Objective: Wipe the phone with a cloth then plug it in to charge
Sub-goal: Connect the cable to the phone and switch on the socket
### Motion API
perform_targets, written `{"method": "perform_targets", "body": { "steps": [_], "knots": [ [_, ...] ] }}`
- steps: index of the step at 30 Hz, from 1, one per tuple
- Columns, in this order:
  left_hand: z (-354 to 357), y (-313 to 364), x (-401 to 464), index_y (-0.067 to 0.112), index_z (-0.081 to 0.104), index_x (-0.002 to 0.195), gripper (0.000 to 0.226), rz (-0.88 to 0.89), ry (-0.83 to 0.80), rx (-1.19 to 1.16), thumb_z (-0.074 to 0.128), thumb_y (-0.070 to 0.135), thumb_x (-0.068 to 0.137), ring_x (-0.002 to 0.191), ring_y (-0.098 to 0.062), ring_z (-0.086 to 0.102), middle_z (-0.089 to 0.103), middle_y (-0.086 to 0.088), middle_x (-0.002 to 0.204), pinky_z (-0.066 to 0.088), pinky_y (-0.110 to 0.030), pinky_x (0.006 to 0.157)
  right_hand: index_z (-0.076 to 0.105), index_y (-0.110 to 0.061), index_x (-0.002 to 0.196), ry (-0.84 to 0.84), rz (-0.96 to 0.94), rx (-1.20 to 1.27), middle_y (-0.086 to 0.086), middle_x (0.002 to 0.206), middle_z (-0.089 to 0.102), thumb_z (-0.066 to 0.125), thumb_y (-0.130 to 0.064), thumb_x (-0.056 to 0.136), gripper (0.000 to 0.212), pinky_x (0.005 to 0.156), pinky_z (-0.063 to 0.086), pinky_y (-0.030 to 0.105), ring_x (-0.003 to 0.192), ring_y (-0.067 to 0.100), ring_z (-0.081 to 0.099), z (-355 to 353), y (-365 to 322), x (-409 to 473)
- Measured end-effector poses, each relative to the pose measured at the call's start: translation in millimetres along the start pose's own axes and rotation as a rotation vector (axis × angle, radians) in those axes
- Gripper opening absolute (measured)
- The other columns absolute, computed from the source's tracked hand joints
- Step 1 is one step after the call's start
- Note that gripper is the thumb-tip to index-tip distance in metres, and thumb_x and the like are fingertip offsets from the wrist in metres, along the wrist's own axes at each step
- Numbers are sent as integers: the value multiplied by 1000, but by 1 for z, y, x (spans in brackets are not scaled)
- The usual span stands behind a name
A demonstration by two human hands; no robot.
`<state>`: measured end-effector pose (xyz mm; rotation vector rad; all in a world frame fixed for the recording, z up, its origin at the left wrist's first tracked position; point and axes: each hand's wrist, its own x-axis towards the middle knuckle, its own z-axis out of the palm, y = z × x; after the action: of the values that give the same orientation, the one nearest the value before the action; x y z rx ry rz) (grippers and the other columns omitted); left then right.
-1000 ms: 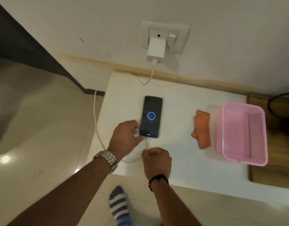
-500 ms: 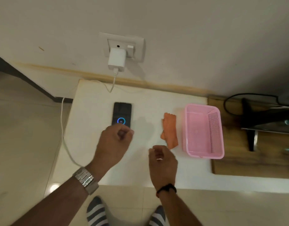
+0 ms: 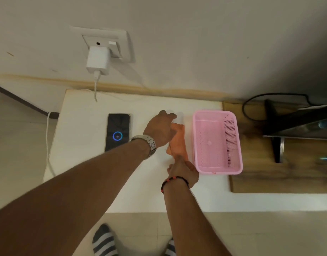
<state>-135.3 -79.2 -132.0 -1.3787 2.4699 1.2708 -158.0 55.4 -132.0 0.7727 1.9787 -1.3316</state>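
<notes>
Head view: left hand [image 3: 161,129] over far end of orange cloth [image 3: 178,143], fingers loosely spread, touching it; grip unclear. Right hand [image 3: 184,171] at cloth's near end, fingertips on it; pinch unclear. Phone [image 3: 118,132] left of both hands, on white table [image 3: 81,126], charging ring lit. Pink basket [image 3: 217,142] just right of fingers.

1 head-worn wide-angle view, looking steeply down from above, white table [image 3: 81,182] close below, wall beyond
</notes>
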Motion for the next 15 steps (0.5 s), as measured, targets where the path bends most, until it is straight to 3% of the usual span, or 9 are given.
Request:
{"method": "perform_targets", "body": {
  "steps": [3, 5, 6, 9, 11, 13, 15],
  "knots": [
    [1, 5, 8, 13, 67, 140, 44, 30, -16, 81, 72, 22, 98, 123, -32, 61, 58, -15, 134, 51, -42, 105, 75, -6, 93, -14, 21, -62, 11, 88, 78, 80, -22, 74, 25, 82, 63, 45, 81, 31, 76, 2, -6, 9],
    [2, 7, 9, 9, 75, 122, 28, 41, 5, 109, 72, 20, 96, 114, -32, 64, 63, -15, 123, 53, -39, 96, 78, -15, 80, -148, 87, -125, 2, 77, 76, 71, -24, 89, 14, 72, 61, 29, 69, 18, 72, -1, -8, 17],
    [2, 7, 9, 8, 77, 115, 23, 31, 24, 93, 74, 20, 96, 111, -31, 65, 65, -14, 120, 53, -38, 94, 75, -19, 76, -228, 103, -159, -1, 72, 72, 65, -27, 94, 21, 69, 58, 28, 65, 16, 67, -4, -8, 20],
    [3, 11, 7, 7, 77, 106, 17, -19, 40, 53, 75, 21, 96, 108, -28, 65, 67, -12, 118, 53, -36, 92, 62, -14, 86, -246, 49, -220, 9, 81, 64, 69, -30, 91, 18, 74, 56, 41, 72, 28, 60, -11, -11, 17],
    [1, 13, 4, 8, 75, 103, 16, -38, 19, 15, 75, 22, 95, 101, -26, 66, 70, -7, 110, 53, -36, 86, 62, -10, 86, -233, 56, -231, 10, 79, 64, 71, -30, 88, 22, 72, 57, 40, 69, 28, 60, -9, -14, 6],
    [-3, 11, 0, 10, 75, 98, 12, -34, 0, -62, 77, 20, 91, 91, -21, 65, 68, 2, 97, 51, -31, 76, 68, -5, 84, -147, 48, -185, 11, 79, 68, 75, -29, 83, 24, 80, 59, 43, 73, 27, 64, -6, -16, -7],
    [-10, 9, -7, 12, 76, 96, 9, -21, 4, -103, 77, 16, 88, 82, -16, 62, 63, 10, 86, 44, -23, 67, 71, -6, 80, -135, 67, -110, 9, 72, 70, 79, -26, 77, 22, 71, 62, 39, 61, 20, 62, -7, -17, -21]
  ]
}}
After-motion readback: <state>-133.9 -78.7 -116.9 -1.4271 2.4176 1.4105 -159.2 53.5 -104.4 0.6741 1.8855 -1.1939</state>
